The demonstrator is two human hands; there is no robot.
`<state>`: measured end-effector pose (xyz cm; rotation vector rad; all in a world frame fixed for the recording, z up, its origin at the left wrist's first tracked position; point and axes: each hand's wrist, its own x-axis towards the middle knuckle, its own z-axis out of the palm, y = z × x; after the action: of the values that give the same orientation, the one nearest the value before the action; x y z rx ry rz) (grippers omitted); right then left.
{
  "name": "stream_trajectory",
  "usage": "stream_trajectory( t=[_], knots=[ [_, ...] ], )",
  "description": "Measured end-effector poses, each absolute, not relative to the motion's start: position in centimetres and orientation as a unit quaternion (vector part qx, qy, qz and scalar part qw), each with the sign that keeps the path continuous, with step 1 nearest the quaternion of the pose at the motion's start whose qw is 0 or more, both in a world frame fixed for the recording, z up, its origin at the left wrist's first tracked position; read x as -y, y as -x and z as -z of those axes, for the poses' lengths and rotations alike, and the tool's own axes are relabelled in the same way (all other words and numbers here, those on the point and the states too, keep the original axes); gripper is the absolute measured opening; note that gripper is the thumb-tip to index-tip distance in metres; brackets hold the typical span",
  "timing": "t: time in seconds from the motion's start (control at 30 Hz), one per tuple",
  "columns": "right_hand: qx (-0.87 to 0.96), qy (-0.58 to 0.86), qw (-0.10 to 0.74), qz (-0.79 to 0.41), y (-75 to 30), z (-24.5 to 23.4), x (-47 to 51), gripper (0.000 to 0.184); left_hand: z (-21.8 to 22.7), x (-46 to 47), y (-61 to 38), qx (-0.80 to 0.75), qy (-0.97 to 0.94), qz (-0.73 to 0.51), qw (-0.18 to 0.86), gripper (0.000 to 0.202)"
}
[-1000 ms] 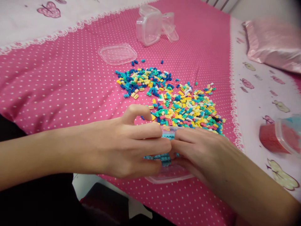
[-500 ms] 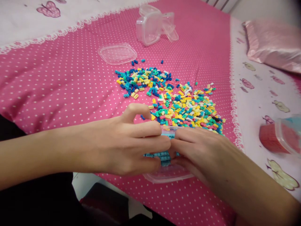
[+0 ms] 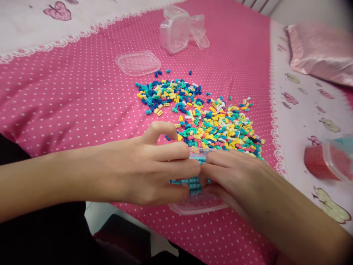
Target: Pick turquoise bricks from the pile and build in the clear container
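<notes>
A clear plastic container (image 3: pixel 190 209) rests near the front edge of the bed, with small teal toy bricks (image 3: pixel 193 186) packed in rows inside it. From the left, my left hand (image 3: pixel 162 167) reaches over it with bent, closed fingers among the bricks; the fingertips are partly hidden. My right hand (image 3: pixel 228 171) bends over the container's right side, its fingers pressed together on the same bricks and touching the left fingertips. Just beyond the container spreads a loose pile of mixed toy bricks (image 3: pixel 220 125) in yellow, green, blue, white and pink.
A clear lid (image 3: pixel 138 63) lies flat behind the pile. Farther back are empty clear containers (image 3: pixel 178 35). At right lies a container with red contents (image 3: pixel 320 162), near a pink satin pillow (image 3: pixel 322 51). Pink dotted cloth (image 3: pixel 68 99) covers the bed.
Both hands stay almost in place over the container. The whole view shifts very slightly; the pile and the lid lie as before.
</notes>
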<state>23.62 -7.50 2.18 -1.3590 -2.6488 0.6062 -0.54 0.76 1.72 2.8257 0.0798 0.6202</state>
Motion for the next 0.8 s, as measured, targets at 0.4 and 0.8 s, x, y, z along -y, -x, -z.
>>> stream_trajectory(
  t=[0.4,0.8],
  knots=[
    [0.868,0.457,0.049,-0.188,-23.6,-1.7,7.4,0.018,-2.1,-0.8,0.5,-0.011,-0.982,-0.171,0.078,0.036],
    [0.846,0.495,0.074,-0.185,-22.9,-3.5,8.1,0.019,-1.9,-0.8,0.6,-0.015,-0.983,-0.167,0.076,0.036]
  ],
)
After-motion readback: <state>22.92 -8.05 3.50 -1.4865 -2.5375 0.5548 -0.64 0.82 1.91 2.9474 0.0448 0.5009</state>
